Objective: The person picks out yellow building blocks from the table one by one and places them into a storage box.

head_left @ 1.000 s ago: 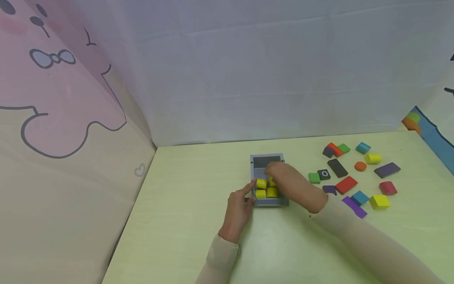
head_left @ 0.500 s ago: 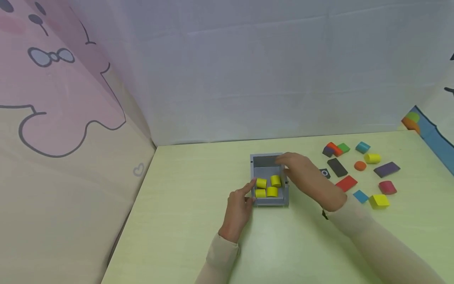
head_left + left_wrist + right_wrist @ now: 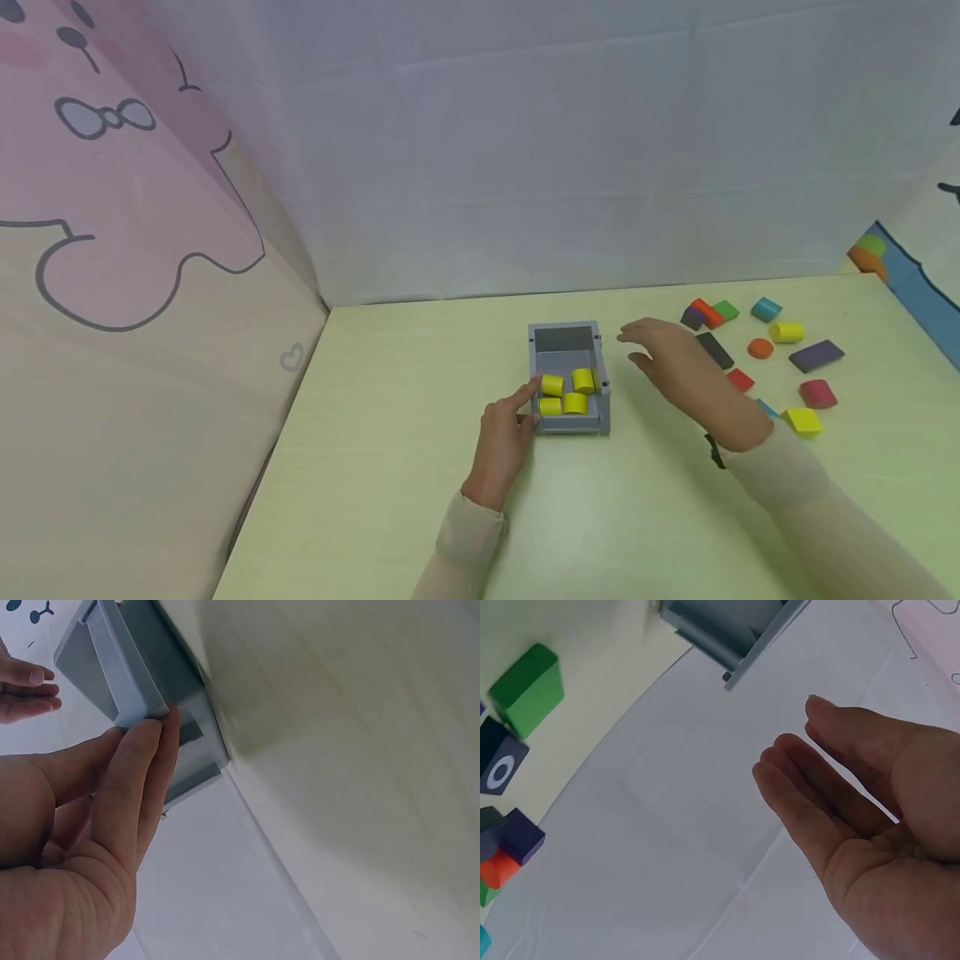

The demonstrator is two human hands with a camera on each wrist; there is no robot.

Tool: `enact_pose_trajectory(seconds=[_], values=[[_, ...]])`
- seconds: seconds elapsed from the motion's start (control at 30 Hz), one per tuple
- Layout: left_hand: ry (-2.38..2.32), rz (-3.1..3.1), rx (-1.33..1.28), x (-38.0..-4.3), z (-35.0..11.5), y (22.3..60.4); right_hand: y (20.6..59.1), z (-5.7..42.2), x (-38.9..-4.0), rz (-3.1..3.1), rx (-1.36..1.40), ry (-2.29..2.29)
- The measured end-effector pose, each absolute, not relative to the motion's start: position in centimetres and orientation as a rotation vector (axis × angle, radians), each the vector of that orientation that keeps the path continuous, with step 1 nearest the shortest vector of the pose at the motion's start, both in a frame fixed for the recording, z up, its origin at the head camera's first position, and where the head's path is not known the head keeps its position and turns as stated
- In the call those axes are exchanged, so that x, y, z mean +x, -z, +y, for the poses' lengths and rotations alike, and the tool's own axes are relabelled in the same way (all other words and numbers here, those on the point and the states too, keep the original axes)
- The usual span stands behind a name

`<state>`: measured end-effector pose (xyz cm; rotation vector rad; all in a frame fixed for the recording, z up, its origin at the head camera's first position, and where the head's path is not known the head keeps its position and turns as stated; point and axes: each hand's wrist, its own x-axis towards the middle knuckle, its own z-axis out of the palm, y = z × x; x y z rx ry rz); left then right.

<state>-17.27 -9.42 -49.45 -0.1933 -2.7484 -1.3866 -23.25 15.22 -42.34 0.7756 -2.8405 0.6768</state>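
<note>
A small grey open-topped box (image 3: 567, 324) stands on the table, with several yellow cylinder blocks (image 3: 575, 403) in its near half. At its near left corner, my left hand (image 3: 501, 450) holds the box with thumb and fingertips, the index finger along the left wall. The left wrist view shows those fingertips (image 3: 142, 731) right at the box's corner. My right hand (image 3: 686, 371) hovers above the table to the right of the box, fingers and thumb apart and nothing between them. The right wrist view shows the same hand (image 3: 855, 802) with its palm bare.
On the right lie scattered blocks: a red one (image 3: 740, 381), a dark flat one (image 3: 715, 350), a purple slab (image 3: 816, 356), a yellow cylinder (image 3: 787, 332) and others. My right arm hides some. A pale cloth (image 3: 450, 167) hangs behind the table.
My right hand has left the inside of the box and moved right, away from its rim. The yellow cylinders stay in the box. My left hand keeps its place at the corner.
</note>
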Motion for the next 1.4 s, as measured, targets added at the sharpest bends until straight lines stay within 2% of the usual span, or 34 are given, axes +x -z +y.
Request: enact_pose_trajectory(seconds=[1.4], values=[[1.394, -2.746, -0.187, -17.2, -9.3, 49.4, 44.8, 26.6, -20.2, -2.955, 0.358, -0.594]])
